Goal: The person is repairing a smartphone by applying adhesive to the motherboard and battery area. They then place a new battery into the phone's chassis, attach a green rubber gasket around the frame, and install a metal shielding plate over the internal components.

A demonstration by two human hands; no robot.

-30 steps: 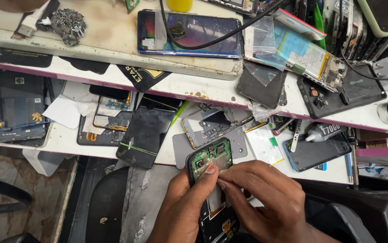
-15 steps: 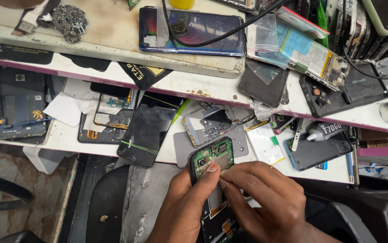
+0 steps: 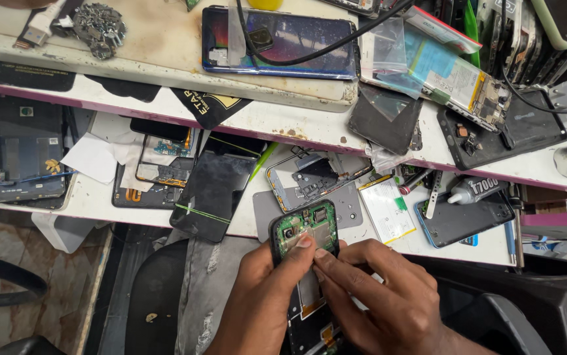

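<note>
White workbench (image 3: 132, 204) cluttered with phone parts; blue phone (image 3: 280, 41) on upper shelf, cable across it; cracked black screen panel (image 3: 212, 194) near bench edge; opened phone (image 3: 304, 231), green board exposed, held over lap just below bench edge; left hand (image 3: 264, 302) grasps its side, thumb on board; right hand (image 3: 379, 296) pinches fingertips at board; risk: slip of fingertip could tear flex or drop tiny part into lap.
</note>
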